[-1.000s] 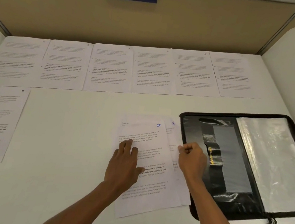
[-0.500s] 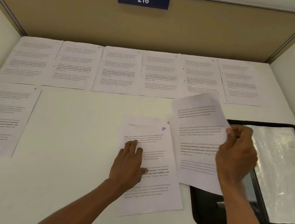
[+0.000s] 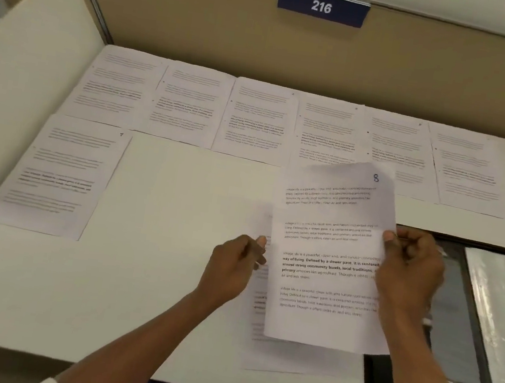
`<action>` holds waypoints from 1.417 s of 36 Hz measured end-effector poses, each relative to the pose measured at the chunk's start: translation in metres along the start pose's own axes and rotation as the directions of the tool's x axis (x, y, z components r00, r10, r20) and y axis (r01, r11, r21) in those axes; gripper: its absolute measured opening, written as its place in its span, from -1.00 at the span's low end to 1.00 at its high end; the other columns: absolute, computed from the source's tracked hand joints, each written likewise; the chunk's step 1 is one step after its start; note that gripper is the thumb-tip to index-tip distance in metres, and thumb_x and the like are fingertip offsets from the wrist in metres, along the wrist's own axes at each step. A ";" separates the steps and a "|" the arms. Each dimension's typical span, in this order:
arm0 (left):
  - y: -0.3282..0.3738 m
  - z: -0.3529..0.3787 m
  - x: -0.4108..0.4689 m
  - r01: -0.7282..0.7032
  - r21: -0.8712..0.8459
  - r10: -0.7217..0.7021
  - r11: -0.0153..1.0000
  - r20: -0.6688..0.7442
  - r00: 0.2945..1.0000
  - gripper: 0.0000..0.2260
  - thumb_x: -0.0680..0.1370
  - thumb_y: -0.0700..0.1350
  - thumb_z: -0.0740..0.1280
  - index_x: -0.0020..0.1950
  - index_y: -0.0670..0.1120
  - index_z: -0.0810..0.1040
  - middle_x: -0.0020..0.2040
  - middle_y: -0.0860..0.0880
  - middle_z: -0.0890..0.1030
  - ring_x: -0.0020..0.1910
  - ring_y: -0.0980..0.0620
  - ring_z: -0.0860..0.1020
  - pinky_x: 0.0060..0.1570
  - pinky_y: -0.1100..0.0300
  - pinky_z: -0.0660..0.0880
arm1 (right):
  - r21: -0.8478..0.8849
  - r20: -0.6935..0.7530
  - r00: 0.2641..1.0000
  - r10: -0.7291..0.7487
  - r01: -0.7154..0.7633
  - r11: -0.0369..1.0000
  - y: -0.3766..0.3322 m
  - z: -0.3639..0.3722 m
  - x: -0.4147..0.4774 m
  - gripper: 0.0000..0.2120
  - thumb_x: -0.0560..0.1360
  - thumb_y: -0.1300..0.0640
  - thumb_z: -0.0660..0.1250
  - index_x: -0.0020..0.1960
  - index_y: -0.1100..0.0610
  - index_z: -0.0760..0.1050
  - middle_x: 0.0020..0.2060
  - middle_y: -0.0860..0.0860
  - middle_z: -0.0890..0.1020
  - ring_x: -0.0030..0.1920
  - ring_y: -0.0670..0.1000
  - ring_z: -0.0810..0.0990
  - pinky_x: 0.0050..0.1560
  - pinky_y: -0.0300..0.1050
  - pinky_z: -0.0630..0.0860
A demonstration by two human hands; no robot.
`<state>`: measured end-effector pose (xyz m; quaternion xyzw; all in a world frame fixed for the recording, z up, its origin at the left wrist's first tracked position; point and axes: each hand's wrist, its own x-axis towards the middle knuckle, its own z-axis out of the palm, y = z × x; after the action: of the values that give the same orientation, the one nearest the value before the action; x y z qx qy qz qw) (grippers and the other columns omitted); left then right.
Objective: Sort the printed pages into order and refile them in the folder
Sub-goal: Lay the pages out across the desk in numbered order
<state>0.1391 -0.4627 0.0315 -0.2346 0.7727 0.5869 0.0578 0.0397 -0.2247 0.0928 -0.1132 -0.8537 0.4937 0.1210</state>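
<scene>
Here, right hand [image 3: 407, 278] at page [image 3: 327, 250] edge.

Printed pages: nine plainly seen

Back row of pages [image 3: 286, 124]: six, side by side
Second row, far left: one lone page [image 3: 59, 174]
Off the desk: one page marked 8 [image 3: 327, 250]
Flat beneath it: one bottom page [image 3: 286, 358] for certain; whether more lie under it cannot be told

Folder [image 3: 456, 301]: one, black
Clear sleeves [image 3: 498, 323] inside it: a stack, number unreadable
Number plate [image 3: 322, 6]: one, reading 216
Desk [image 3: 156, 242]: one
White side panel [image 3: 33, 79]: one, at left
Hands: two, left hand [image 3: 230, 269] and right hand [image 3: 411, 272]
</scene>
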 end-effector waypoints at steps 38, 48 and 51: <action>-0.089 -0.292 0.106 0.320 0.511 -0.098 0.798 -0.414 0.905 -0.75 0.52 0.09 0.55 0.00 0.00 0.57 -0.09 0.02 0.68 -0.11 -0.03 0.65 -0.07 0.08 0.57 | -0.189 0.267 0.946 0.183 -0.134 0.973 -0.070 0.332 -0.129 -0.80 0.49 0.06 0.58 0.01 0.03 0.58 -0.25 -0.10 0.68 -0.12 0.03 0.65 -0.05 -0.07 0.43; -0.088 -0.291 0.104 0.228 0.676 0.067 0.701 -0.381 0.922 -0.66 0.58 -0.01 0.51 0.25 -0.07 0.50 0.15 -0.03 0.58 0.01 -0.05 0.64 -0.11 0.07 0.53 | -0.346 0.309 0.951 0.001 0.111 0.931 -0.059 0.339 -0.138 -0.50 0.51 -0.05 0.55 0.35 0.05 0.46 0.10 0.01 0.61 0.11 0.08 0.60 0.00 -0.02 0.52; -0.091 -0.288 0.102 0.178 0.701 0.119 0.691 -0.353 0.928 -0.71 0.58 -0.07 0.50 0.23 -0.09 0.52 0.18 -0.05 0.52 -0.01 -0.02 0.61 -0.19 0.11 0.51 | -0.380 0.383 0.915 -0.124 0.279 0.882 -0.053 0.335 -0.146 -0.42 0.52 -0.03 0.53 0.47 0.02 0.45 0.33 0.05 0.50 0.35 0.09 0.43 0.11 0.06 0.54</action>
<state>0.1413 -0.7798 0.0014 -0.3119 0.9330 0.1794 0.0079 0.0676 -0.5693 -0.0363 0.0431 -0.9556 0.2915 -0.0080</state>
